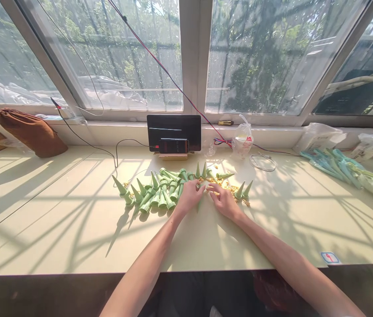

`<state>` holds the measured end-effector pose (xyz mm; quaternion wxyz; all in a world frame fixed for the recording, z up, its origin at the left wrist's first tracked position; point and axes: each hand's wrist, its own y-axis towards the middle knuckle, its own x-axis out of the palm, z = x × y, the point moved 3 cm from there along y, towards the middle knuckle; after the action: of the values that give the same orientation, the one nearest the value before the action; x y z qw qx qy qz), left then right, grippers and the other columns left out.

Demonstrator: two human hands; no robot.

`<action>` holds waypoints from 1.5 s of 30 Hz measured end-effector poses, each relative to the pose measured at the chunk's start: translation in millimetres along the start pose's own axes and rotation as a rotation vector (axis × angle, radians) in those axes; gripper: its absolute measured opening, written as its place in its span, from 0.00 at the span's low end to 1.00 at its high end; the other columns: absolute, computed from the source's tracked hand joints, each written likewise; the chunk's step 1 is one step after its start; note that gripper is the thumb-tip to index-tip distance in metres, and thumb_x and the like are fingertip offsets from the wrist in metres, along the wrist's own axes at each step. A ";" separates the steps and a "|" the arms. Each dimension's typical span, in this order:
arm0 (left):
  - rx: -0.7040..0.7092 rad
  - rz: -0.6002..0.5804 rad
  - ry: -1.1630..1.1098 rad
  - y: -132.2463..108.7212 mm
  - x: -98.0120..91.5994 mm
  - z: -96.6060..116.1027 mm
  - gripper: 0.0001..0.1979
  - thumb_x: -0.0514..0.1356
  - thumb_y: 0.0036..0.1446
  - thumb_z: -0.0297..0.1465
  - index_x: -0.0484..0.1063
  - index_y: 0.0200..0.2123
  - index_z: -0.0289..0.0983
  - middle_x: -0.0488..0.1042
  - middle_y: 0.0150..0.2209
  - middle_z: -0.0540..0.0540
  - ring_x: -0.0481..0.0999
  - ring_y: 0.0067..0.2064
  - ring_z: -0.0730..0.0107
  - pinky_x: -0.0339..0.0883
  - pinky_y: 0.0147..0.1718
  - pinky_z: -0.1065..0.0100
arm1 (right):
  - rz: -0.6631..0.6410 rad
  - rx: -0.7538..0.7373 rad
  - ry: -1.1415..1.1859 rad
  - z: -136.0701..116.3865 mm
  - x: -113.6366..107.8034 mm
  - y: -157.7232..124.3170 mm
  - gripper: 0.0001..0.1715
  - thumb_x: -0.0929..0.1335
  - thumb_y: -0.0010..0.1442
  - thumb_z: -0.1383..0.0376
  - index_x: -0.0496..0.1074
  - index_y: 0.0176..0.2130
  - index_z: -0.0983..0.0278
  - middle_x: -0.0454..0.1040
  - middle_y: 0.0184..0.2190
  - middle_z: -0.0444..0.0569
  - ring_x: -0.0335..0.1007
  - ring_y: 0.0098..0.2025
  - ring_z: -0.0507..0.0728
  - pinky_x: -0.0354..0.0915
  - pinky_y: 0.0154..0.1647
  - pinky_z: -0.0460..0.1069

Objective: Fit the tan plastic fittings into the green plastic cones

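My left hand (pixel 191 195) is closed, fingers curled round a green plastic cone spike (pixel 199 205) whose pointed end shows below the thumb. Just to the right, my right hand (pixel 224 201) reaches over small yellow-orange pieces (pixel 227 185) with its fingers apart. I make out nothing between them. Left of my hands lies a heap of green cone spikes (pixel 162 199), some on their sides and some standing point up. Two more upright spikes (pixel 243 190) stand right of my right hand. The small pieces are partly hidden by my hands.
Behind the heap, a phone (pixel 173 145) leans against a black tablet (pixel 193 127). A bagged cup (pixel 242 143) and a coiled cable (pixel 263 162) are at the back. A brown pouch (pixel 37 134) stands at left; pale blue-green strips (pixel 334 167) lie at right. The table's front edge is near my forearms.
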<state>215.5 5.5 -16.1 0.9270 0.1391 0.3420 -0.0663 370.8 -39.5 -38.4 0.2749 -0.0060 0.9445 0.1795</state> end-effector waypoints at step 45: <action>0.247 0.088 0.073 -7.5 6.1 19.8 0.09 0.57 0.61 0.28 0.74 0.30 0.36 0.70 0.24 0.50 0.67 0.27 0.72 0.58 0.31 0.70 | -0.021 -0.036 -0.555 11.1 -0.3 1.6 0.19 0.62 0.67 0.64 0.73 0.54 0.64 0.66 0.49 0.59 0.68 0.31 0.55 0.70 0.36 0.53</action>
<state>230.6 -7.8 -7.3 0.8918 0.2693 0.3584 -0.0618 376.6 -34.2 -46.4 0.5247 0.0287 0.8297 0.1883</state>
